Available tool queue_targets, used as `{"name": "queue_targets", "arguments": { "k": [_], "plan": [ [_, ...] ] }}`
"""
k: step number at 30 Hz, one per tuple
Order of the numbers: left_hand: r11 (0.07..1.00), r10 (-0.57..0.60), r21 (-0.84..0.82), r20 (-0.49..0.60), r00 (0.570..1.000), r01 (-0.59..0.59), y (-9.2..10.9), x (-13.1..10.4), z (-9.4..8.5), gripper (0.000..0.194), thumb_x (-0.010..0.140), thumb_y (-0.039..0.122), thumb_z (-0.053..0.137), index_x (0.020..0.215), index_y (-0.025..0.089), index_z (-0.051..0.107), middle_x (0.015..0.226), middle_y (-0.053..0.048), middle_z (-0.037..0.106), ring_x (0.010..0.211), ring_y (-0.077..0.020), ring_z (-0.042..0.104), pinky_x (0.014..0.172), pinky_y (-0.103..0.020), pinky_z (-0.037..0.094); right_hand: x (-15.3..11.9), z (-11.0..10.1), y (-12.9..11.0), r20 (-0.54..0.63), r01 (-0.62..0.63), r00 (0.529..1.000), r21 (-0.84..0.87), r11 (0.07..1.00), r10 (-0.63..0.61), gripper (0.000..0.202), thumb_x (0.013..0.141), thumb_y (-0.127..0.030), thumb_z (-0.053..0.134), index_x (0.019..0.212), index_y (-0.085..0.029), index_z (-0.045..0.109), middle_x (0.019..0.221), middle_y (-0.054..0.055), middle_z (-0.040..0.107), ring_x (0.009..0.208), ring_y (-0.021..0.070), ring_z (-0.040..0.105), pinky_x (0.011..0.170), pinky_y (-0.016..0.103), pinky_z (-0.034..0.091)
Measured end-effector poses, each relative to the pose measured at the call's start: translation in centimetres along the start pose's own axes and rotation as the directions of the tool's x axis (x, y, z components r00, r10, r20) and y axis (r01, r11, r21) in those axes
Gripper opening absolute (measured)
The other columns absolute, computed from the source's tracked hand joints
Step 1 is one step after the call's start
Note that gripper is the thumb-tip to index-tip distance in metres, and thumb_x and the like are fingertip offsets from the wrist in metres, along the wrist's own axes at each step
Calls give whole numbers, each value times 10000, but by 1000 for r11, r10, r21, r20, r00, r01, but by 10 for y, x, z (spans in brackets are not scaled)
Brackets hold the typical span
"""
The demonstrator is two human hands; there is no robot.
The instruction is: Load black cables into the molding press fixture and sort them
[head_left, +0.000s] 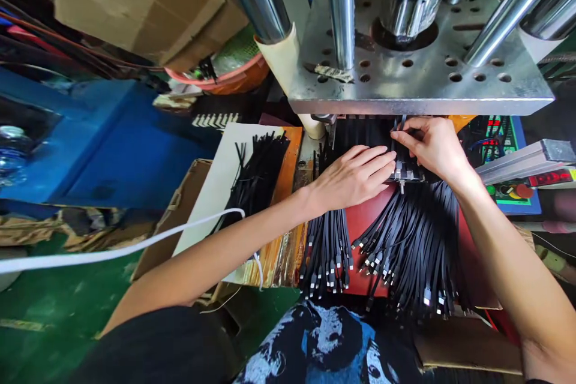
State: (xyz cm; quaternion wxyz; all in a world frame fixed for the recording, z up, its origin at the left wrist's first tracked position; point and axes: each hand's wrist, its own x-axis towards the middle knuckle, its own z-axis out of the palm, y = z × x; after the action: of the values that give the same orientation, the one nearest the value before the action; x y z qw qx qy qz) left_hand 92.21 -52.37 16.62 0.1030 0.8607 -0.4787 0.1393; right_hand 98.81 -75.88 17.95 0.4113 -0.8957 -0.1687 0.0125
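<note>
My left hand [355,177] lies flat, its fingers stretched out and pointing right over the front of a dark metal mould [411,173]. My right hand [434,141] is closed in a pinch at the mould's back, thumb and forefinger on a thin black cable [398,123]. Just above both hands hangs the thick steel plate [423,102] of a press, which hides the rear of the mould. A large bunch of black USB cables [414,246] with metal plugs spreads over the red surface [366,225] in front. To its left hangs a smaller cable bunch [330,246].
Black cables [258,174] lie on a white board [202,192] at left, crossed by a white cord [135,250]. Steel columns [341,12] rise behind the plate. At right are a metal bar [531,162] and a control panel [517,195] with red displays and buttons.
</note>
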Motion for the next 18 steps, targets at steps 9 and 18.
{"name": "queue_targets", "arguments": {
  "k": [9, 18],
  "plan": [
    [975, -218, -87, -214, 952, 203, 12, 13, 22, 219, 1074, 267, 626, 1129, 160, 809, 1286, -90, 809, 1292, -267, 730, 1094, -445, 568, 0, -1, 11, 45, -25, 999, 181, 983, 17, 401, 918, -521, 761, 1139, -186, 764, 794, 16, 688, 464, 97, 492, 371, 224, 380],
    [992, -76, 99, 33, 997, 72, 20, 4, 4, 522, 1046, 436, 644, 1419, 69, 654, 1588, -222, 581, 1514, -364, 521, 1263, -519, 425, 1, -1, 7, 70, -60, 996, 167, 984, 49, 426, 914, -516, 749, 1165, -172, 758, 775, 5, 669, 468, 103, 492, 406, 232, 372]
  ]
}}
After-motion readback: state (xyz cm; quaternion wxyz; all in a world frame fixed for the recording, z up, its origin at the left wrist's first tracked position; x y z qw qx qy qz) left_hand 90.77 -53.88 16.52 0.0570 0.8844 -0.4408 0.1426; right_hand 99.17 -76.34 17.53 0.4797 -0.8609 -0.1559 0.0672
